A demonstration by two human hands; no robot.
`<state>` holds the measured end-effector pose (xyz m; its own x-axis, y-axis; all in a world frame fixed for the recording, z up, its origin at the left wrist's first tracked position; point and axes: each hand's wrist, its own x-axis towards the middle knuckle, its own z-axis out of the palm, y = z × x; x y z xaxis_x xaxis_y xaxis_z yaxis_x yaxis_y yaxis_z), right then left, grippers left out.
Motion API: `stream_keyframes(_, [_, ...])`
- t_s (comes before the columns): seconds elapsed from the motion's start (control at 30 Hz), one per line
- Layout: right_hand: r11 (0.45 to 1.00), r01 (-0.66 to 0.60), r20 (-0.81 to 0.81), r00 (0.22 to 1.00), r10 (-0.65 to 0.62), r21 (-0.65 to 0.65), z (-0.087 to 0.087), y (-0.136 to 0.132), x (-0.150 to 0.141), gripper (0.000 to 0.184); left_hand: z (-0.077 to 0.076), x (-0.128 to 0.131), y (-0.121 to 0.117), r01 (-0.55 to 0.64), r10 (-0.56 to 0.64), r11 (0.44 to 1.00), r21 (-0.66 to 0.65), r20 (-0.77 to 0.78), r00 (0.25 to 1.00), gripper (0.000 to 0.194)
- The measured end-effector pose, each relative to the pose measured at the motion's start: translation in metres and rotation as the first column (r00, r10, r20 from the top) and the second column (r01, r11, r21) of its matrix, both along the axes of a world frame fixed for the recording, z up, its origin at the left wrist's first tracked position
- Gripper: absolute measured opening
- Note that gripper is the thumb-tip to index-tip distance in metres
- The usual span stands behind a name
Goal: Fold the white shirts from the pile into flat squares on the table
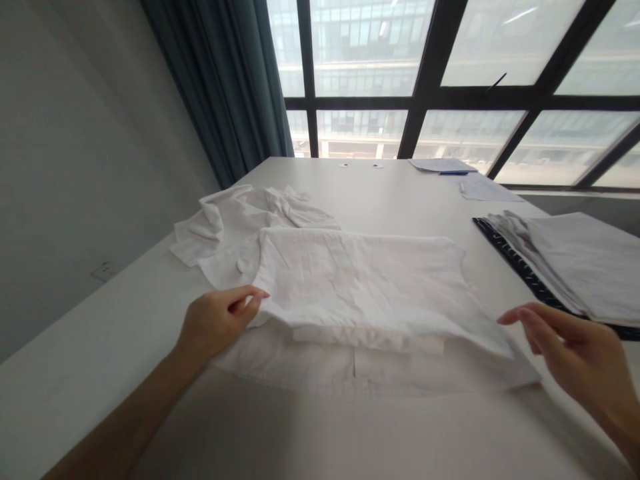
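Two hands at the white cloth (360, 273): left hand (253, 303) has its grip pinched on the left edge, thumb against index; right hand (515, 323) has thumb and index close together by the right edge, can't tell if its grip has any fabric. Cloth lies mid counter (125, 333), upper layer folded over a lower one that sticks out on the near side, a short dark line in it. Crumpled cloth (235, 217), also white, just beyond and to the left. Right side: stack (595, 260) of folded white fabric on a black mat (530, 277) with white marks. Far right: papers (487, 188), blue pen (453, 173). Curtain (235, 80) far left, window (370, 53) behind the counter.
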<state>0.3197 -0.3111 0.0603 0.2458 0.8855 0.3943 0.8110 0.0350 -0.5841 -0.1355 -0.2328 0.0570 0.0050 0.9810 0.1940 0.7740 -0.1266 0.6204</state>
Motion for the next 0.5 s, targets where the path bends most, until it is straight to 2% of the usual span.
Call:
stream_keyframes(0.03, [0.993, -0.082, 0.060, 0.995, 0.077, 0.084, 0.000, -0.001, -0.005, 0.026, -0.001, 0.004, -0.003, 0.040, -0.026, 0.989, 0.139, -0.103, 0.994, 0.026])
stream_keyframes(0.1, [0.931, -0.312, 0.180, 0.943, 0.280, 0.188, -0.001, -0.003, -0.017, 0.015, -0.003, 0.012, -0.010, 0.223, -0.113, 0.904, 0.365, -0.300, 0.947, 0.030])
stream_keyframes(0.17, [0.844, -0.511, 0.321, 0.836, 0.445, 0.161, -0.004, -0.003, -0.030, 0.029, -0.004, 0.022, -0.017, 0.403, -0.218, 0.787, 0.468, -0.399, 0.890, 0.033])
stream_keyframes(0.23, [0.803, -0.591, 0.432, 0.745, 0.509, 0.074, -0.010, -0.001, -0.042, 0.048, -0.007, 0.033, -0.023, 0.522, -0.298, 0.713, 0.468, -0.472, 0.830, 0.040])
stream_keyframes(0.3, [0.797, -0.603, 0.489, 0.704, 0.515, 0.029, -0.017, 0.000, -0.052, 0.058, -0.012, 0.043, -0.026, 0.586, -0.346, 0.694, 0.418, -0.520, 0.781, 0.046])
stream_keyframes(0.37, [0.802, -0.597, 0.517, 0.699, 0.495, 0.039, -0.022, 0.003, -0.057, 0.054, -0.018, 0.050, -0.025, 0.604, -0.370, 0.696, 0.389, -0.526, 0.766, 0.038])
stream_keyframes(0.5, [0.762, -0.643, 0.539, 0.671, 0.509, 0.082, -0.022, 0.007, -0.057, 0.029, -0.020, 0.051, -0.019, 0.645, -0.435, 0.671, 0.366, -0.509, 0.742, 0.024])
